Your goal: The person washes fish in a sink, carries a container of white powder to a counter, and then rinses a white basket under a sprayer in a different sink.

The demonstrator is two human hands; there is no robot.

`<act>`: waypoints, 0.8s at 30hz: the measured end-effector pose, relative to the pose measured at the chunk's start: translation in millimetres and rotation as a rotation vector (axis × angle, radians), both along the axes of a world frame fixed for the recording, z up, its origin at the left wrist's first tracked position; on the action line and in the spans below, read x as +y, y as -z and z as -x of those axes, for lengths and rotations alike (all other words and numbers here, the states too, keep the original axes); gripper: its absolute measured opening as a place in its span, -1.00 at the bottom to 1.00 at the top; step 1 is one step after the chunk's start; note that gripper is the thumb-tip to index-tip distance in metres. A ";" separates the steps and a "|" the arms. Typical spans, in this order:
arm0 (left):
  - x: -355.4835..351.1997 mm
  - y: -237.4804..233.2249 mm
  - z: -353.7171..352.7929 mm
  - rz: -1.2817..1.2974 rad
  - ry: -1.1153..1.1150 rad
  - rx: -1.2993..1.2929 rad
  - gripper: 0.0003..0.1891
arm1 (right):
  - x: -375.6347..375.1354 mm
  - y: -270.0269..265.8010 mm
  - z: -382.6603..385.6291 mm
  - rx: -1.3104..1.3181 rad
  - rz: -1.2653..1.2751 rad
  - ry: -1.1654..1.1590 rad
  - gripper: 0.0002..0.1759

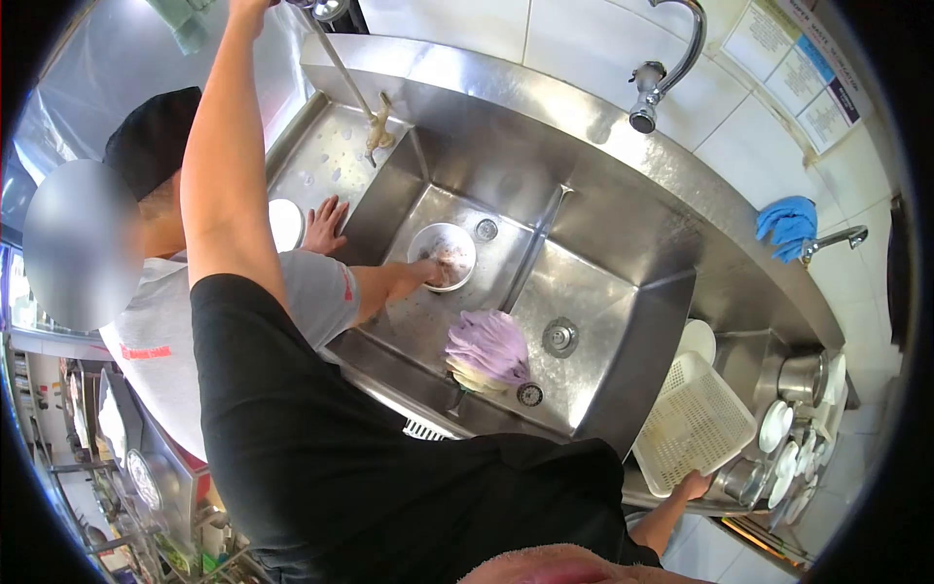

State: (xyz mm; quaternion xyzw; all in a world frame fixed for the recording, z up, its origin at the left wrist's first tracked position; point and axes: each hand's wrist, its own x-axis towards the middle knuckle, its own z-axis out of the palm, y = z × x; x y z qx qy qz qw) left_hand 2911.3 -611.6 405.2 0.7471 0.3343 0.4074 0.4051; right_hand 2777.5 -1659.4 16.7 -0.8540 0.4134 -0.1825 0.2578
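Observation:
My left arm stretches up to the top left, where my left hand [253, 6] is cut off by the frame edge. It is close to a chrome tap fitting [329, 10], and its fingers are hidden. At the lower right, my right hand [693, 485] grips the rim of a cream perforated plastic basket [689, 428], which tilts over the right-hand basin. Inside the basket nothing distinct shows. A white plate [697, 341] lies partly behind it.
A co-worker in a grey shirt [311, 302] has one hand in a white bowl [455, 241] and the other on the ledge [336, 146]. Purple and cream cloths [489, 348] hang over the sink divider. Pots [803, 378] and several white dishes [775, 425] stand right.

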 end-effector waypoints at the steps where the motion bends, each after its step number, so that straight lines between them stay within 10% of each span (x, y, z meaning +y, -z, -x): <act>1: 3.4 1.2 0.2 -0.009 0.010 -0.001 -0.03 | 1.0 1.5 0.4 -0.021 -0.004 0.000 -0.51; 24: -1.7 41.0 27.0 -0.091 0.169 0.272 0.02 | 2.5 2.4 0.1 0.118 0.074 0.056 -0.41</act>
